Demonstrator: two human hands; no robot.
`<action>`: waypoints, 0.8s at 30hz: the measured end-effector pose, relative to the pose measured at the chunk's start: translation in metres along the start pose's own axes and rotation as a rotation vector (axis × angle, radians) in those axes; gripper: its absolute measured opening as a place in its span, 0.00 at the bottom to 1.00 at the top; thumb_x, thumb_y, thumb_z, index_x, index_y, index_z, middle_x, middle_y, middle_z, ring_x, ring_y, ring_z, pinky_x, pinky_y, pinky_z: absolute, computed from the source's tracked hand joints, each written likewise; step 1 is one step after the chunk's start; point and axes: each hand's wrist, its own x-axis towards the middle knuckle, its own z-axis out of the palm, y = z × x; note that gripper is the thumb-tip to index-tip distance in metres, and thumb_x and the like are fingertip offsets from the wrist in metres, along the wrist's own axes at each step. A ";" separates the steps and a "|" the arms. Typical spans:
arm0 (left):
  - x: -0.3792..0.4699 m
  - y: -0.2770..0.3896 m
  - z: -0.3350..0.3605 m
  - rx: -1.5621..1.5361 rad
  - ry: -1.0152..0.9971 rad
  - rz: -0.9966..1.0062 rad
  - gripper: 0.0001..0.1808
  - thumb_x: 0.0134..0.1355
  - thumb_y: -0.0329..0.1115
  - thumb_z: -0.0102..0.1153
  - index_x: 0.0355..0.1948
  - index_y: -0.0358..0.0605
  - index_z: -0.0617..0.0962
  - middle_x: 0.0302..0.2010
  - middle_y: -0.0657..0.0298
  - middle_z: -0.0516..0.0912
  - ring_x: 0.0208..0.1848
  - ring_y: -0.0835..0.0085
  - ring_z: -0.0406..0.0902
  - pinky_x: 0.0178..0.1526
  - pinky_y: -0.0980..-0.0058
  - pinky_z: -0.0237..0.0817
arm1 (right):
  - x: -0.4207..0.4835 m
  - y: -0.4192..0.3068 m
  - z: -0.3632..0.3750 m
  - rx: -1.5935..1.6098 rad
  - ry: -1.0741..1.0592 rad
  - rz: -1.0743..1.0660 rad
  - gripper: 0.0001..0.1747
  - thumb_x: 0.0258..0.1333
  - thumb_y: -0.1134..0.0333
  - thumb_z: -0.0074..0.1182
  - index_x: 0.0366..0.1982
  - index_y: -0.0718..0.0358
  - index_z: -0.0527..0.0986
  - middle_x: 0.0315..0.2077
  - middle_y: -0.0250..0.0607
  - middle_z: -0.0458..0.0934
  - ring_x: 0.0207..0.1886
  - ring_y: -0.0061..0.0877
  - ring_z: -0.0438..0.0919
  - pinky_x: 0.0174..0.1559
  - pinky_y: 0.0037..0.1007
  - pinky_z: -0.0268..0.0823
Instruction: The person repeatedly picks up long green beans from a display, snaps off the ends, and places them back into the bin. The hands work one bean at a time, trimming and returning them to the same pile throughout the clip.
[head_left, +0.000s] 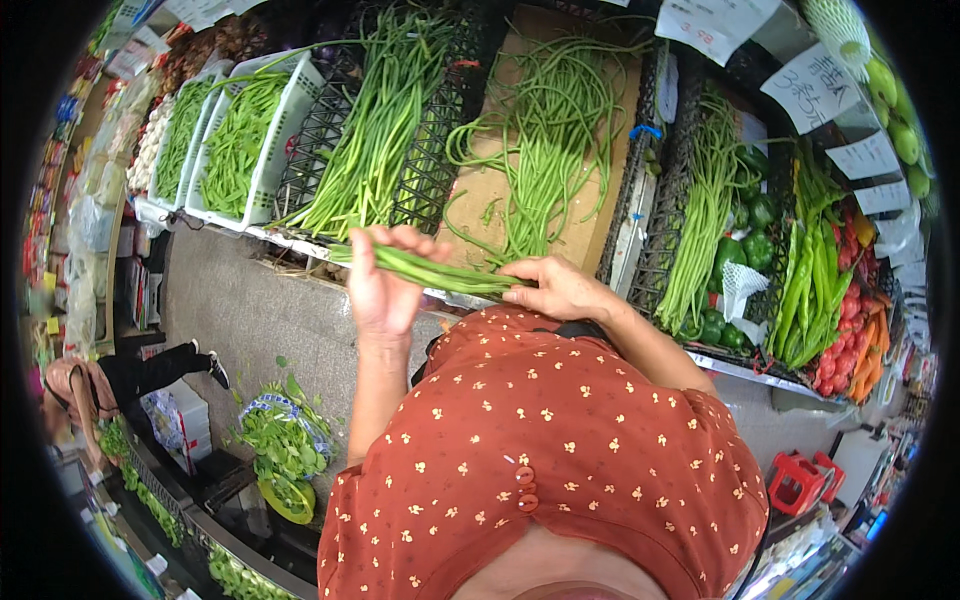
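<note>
A bundle of long green beans (442, 273) lies across in front of me, above the near edge of the vegetable stand. My left hand (390, 281) is under and around its left end, thumb raised and fingers partly curled. My right hand (551, 287) pinches the bundle's right end between thumb and fingers. Just beyond, a pile of yard-long beans (559, 157) rests on a cardboard sheet (480, 199). Left of the sheet is a heap of long green stalks (382, 127) in a black mesh compartment.
White plastic baskets (289, 127) hold green pods at the left. More long beans (701, 217), green bell peppers (757, 251) and long green peppers (814, 277) lie to the right. Leafy greens (285, 442) sit on the floor at left. Another person (82, 390) bends at far left. A red plastic stool (799, 480) stands at right.
</note>
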 end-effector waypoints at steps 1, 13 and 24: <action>-0.003 0.010 0.002 -0.026 -0.002 0.021 0.22 0.66 0.53 0.35 0.27 0.47 0.71 0.25 0.60 0.74 0.29 0.67 0.71 0.38 0.59 0.66 | 0.000 0.001 -0.004 -0.014 0.013 0.004 0.17 0.51 0.62 0.53 0.40 0.65 0.74 0.33 0.48 0.77 0.35 0.35 0.76 0.39 0.32 0.66; -0.054 0.130 0.011 0.056 -0.170 0.477 0.19 0.68 0.46 0.36 0.25 0.43 0.65 0.15 0.69 0.60 0.14 0.80 0.55 0.17 0.79 0.50 | -0.010 0.036 -0.089 -0.552 0.040 0.165 0.17 0.45 0.65 0.57 0.35 0.71 0.75 0.29 0.53 0.77 0.34 0.42 0.77 0.36 0.36 0.68; -0.043 0.115 0.009 0.084 -0.187 0.397 0.21 0.68 0.48 0.33 0.29 0.40 0.68 0.15 0.68 0.62 0.14 0.78 0.55 0.18 0.77 0.51 | 0.104 0.116 -0.061 -1.285 -0.617 0.535 0.11 0.44 0.69 0.56 0.33 0.61 0.79 0.33 0.38 0.79 0.36 0.37 0.78 0.32 0.43 0.69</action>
